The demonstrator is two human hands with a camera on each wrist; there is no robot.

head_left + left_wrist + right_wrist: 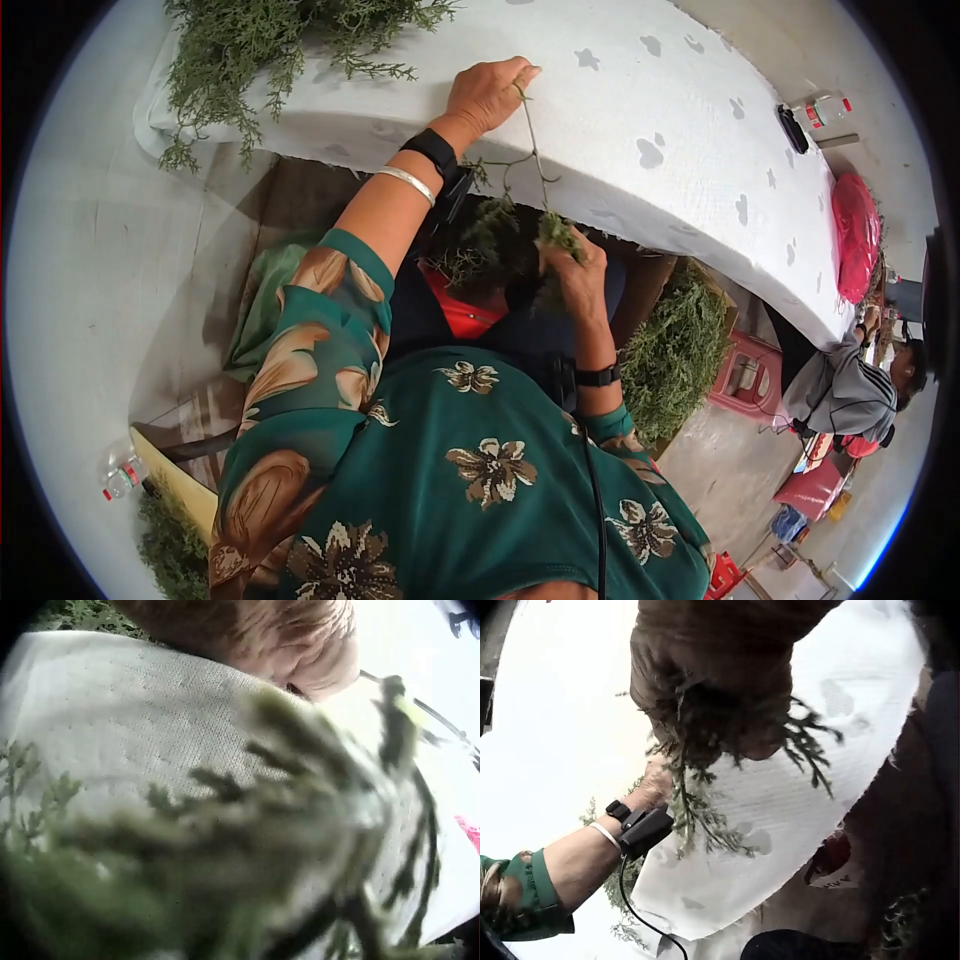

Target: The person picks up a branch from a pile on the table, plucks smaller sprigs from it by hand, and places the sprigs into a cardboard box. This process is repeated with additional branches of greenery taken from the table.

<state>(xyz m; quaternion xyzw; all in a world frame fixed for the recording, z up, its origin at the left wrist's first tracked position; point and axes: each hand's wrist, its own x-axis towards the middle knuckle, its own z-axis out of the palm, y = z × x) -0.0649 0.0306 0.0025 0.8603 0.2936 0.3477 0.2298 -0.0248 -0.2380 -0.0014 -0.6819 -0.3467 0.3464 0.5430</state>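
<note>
Over the cloth-covered table, my left hand (492,94) pinches the upper end of a thin bare stem (534,140). Below it, close to the table's near edge, my right hand (583,277) grips green leafy sprigs (557,235) at the stem's lower part. In the right wrist view the curled right hand (712,682) has sprigs (697,810) sticking out beneath its fingers, with the left forearm behind. Blurred foliage (247,847) fills the front of the left wrist view, under the left hand (300,645).
A heap of greenery (240,70) lies on the table's left end (400,125). More greenery (675,350) stands in a box at right, beside a pink stool (748,375). A bottle (828,110) and a pink bag (855,238) are farther along; another person (850,400) sits at far right.
</note>
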